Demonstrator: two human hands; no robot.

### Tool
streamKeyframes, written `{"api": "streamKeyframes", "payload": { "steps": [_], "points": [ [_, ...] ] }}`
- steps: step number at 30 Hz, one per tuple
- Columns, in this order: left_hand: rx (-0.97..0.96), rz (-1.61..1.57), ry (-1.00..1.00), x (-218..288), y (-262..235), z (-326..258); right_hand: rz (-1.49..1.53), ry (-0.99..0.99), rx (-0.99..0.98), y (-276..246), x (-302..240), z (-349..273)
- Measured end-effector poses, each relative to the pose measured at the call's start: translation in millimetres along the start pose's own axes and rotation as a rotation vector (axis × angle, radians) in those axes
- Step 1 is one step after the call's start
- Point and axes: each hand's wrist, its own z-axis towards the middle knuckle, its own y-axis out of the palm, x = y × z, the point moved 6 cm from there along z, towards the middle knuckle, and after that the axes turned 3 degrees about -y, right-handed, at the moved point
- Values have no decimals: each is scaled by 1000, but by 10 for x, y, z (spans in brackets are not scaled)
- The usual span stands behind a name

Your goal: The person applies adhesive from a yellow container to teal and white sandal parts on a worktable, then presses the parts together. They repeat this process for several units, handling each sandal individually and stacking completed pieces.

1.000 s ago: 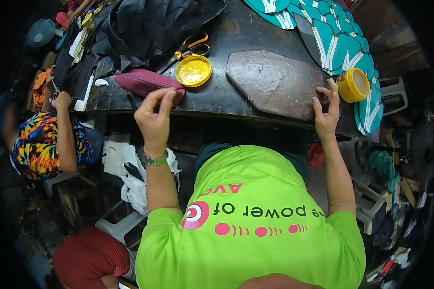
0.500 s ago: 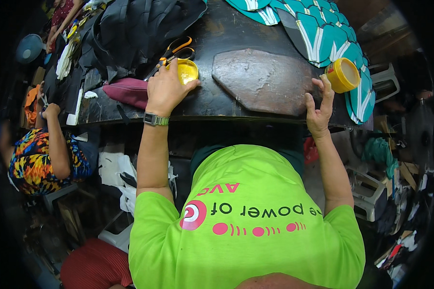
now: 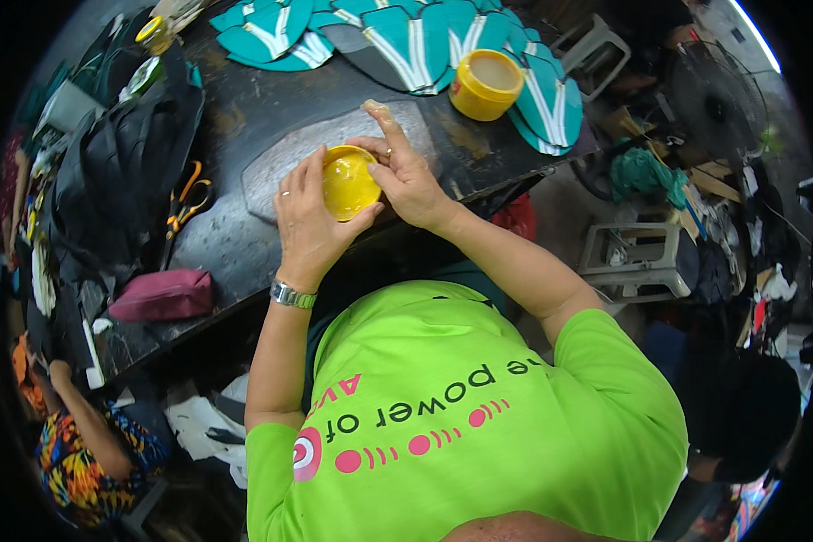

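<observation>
Over the near part of a grey-brown slab (image 3: 285, 154), I hold a round yellow lid (image 3: 350, 185) with its inside facing up. Whitish smears show on its inner face. My left hand (image 3: 309, 221), with a ring and a metal wristwatch, grips the lid's left side. At the lid's right rim, the thumb and curled fingers of my right hand (image 3: 406, 185) take hold, while its index finger points away with pale paste on the tip. A yellow tub (image 3: 488, 83) with pale contents stands uncovered beyond my right hand.
Teal cut pieces with white stripes (image 3: 406, 45) lie in overlapping rows along the far side. To the left are orange-handled scissors (image 3: 185, 203), a maroon pouch (image 3: 163, 295) and a heap of black material (image 3: 117, 172). Another person (image 3: 90, 461) sits at the lower left; a grey stool (image 3: 637, 257) stands right.
The lid has come off the tabletop beside the scissors and moved right, over the slab. My right hand has left the tub's side and joined the left at the lid. The view has turned.
</observation>
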Motion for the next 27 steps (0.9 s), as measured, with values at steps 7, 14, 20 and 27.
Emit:
{"api": "streamKeyframes", "payload": {
  "steps": [7, 14, 20, 27],
  "points": [
    [0, -90, 21, -106, 0, -30, 128, 81, 19, 0, 17, -15],
    [181, -766, -93, -187, -46, -55, 320, 130, -7, -49, -26, 22],
    [190, -1007, -192, -221, 63, 118, 180, 112, 18, 19, 12, 27],
    [273, -1623, -360, -41, 350, 325, 157, 128, 100, -73, 98, 52]
  ]
}}
